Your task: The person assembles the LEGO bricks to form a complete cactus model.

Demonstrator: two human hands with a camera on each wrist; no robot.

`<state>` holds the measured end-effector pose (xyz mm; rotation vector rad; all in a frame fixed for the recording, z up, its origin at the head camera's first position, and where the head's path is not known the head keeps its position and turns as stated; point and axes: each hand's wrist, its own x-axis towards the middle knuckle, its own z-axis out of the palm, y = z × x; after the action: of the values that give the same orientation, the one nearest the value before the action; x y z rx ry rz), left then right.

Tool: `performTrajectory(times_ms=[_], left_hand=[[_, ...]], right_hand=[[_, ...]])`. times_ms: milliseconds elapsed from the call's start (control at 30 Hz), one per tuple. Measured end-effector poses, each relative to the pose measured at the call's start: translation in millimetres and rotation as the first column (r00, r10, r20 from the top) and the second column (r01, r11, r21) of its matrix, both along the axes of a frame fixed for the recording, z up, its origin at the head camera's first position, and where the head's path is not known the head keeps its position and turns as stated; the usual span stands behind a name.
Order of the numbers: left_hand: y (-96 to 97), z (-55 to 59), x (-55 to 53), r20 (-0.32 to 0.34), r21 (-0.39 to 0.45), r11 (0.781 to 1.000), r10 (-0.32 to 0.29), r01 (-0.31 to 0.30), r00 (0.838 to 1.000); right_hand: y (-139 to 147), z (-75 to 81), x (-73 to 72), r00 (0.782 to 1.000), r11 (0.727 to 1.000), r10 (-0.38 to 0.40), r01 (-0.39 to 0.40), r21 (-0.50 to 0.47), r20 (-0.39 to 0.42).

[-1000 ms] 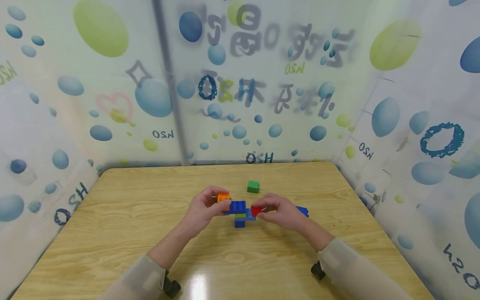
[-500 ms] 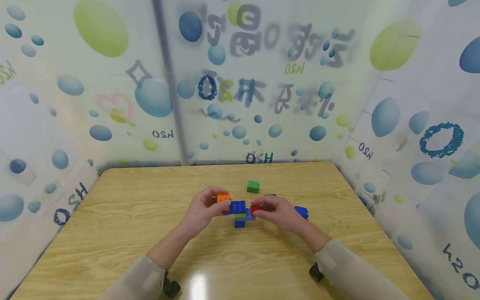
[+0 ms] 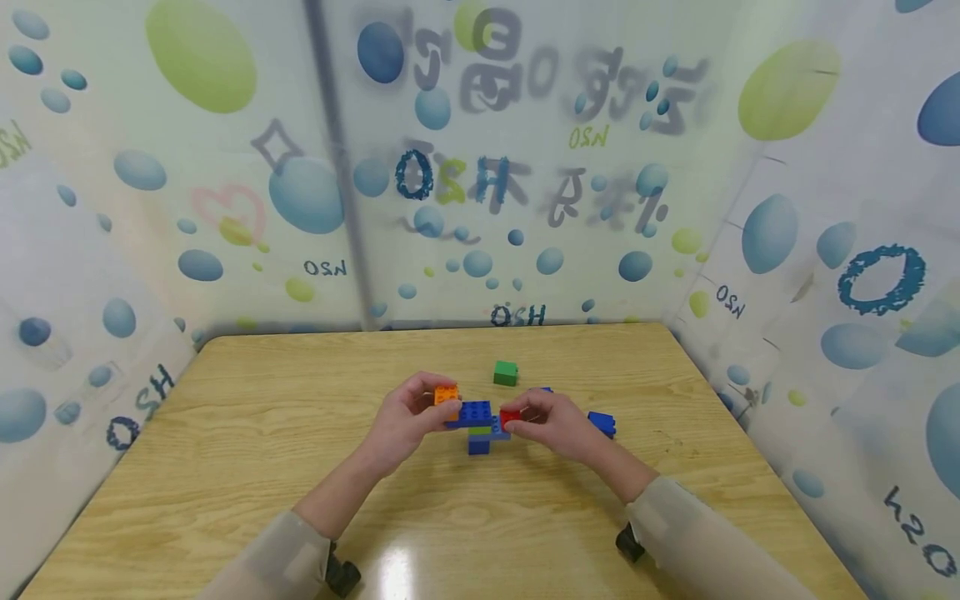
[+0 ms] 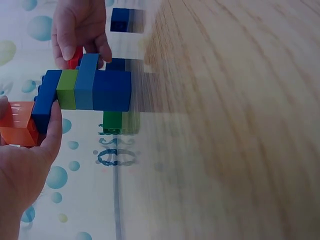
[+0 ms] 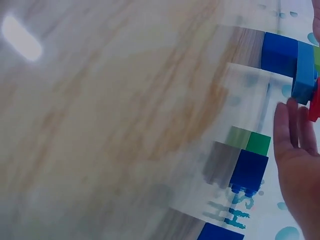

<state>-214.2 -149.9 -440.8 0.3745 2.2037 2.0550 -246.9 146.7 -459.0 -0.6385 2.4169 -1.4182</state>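
Note:
In the head view my left hand [image 3: 408,417] grips an orange brick [image 3: 446,393] at the left end of a small brick stack. The orange brick sits on a long dark blue brick [image 3: 476,413]. Under that come a lime green brick [image 4: 67,90], a lighter blue brick [image 4: 86,82] and a dark blue brick [image 3: 478,447] at the bottom. My right hand [image 3: 558,427] pinches a red brick [image 3: 509,415] at the studs on the lighter blue brick's right end. Its fingers partly hide the red brick.
A green brick [image 3: 506,372] lies on the wooden table [image 3: 300,467] behind the stack. Two loose dark blue bricks lie to the right: one blue brick [image 3: 602,423] beyond the right wrist, another [image 5: 250,170] partly hidden behind the right hand in the head view. A patterned curtain [image 3: 480,275] borders the table.
My right hand has shifted slightly left with the red brick, which sits closer over the lighter blue brick. A blue brick behind that hand has come into view. My left hand stays in place.

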Motion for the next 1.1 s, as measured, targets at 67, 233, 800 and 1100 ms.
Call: performTrajectory(times_ms=[67,233,800,1100], left_hand=[[0.1,0.3,-0.2,0.000,0.001,1.000,-0.002,0.002,1.000],[-0.4,-0.2,-0.6,0.003,0.001,1.000,-0.009,0.009,1.000],[-2.1,-1.7,-0.9,0.001,0.006,1.000,-0.012,0.012,1.000],[-2.3,-1.9,-0.7,-0.008,0.010,1.000,-0.012,0.012,1.000]], right_hand=[[-0.4,-1.1,0.1,0.999,1.000,-0.002,0.003,-0.029,0.040],[-2.2,-4.2,1.5,0.985,0.987,0.017,0.010,-0.159,0.172],[-5.7,-7.4,3.5,0.960,0.959,0.039,0.042,-0.280,0.278],[-6.2,-8.7,2.2,0.963,0.965,0.020,0.052,-0.259,0.269]])
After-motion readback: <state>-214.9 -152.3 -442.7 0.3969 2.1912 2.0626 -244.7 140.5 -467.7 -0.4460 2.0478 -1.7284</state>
